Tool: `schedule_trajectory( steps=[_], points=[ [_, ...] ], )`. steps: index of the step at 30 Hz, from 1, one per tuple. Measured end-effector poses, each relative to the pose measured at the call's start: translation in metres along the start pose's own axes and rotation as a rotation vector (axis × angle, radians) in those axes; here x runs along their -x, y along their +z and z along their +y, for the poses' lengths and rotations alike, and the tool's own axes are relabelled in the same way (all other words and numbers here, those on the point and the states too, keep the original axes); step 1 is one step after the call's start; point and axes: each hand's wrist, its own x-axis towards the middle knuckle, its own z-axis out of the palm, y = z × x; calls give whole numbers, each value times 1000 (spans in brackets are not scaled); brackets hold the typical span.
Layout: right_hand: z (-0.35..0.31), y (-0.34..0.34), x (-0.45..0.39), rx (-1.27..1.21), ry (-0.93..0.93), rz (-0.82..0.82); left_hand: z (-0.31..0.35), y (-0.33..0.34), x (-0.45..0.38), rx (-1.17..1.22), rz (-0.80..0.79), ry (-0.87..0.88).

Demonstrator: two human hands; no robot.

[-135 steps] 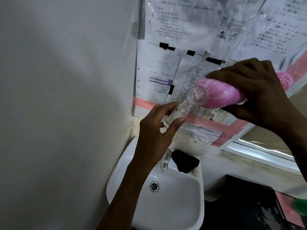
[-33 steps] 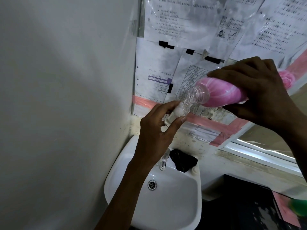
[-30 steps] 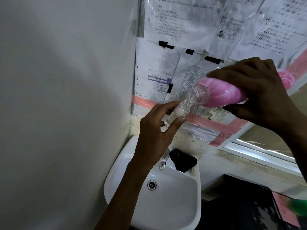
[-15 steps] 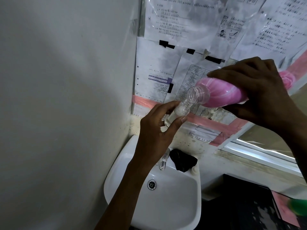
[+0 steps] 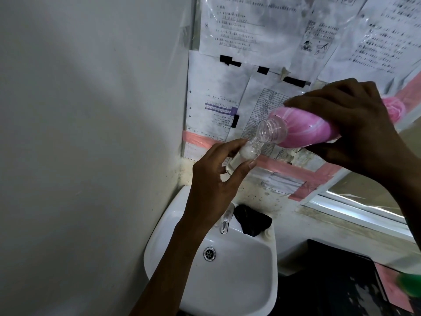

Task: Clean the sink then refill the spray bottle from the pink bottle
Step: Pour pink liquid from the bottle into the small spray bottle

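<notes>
From the head view, my left hand [image 5: 214, 179] grips the small clear spray bottle [image 5: 241, 156] above the sink [image 5: 250, 281], while my right hand [image 5: 355, 131] grips the tipped pink bottle [image 5: 307, 126], mouth to mouth. I'd keep the necks touching and tilt slowly to avoid spills. The spray bottle looks foamy near its neck.

Above the sink [image 5: 227, 286] the tap [image 5: 226, 218] and black cloth [image 5: 252, 221] crowd its back rim, a wall [image 5: 91, 133] closes its left, and its basin lies open.
</notes>
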Motion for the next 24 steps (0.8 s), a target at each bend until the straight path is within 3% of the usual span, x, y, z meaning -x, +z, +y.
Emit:
schedule_trajectory(
  steps=[24],
  points=[
    [-1,-2,4,-23,12,3,3,2,3,-3,-2,11]
  ],
)
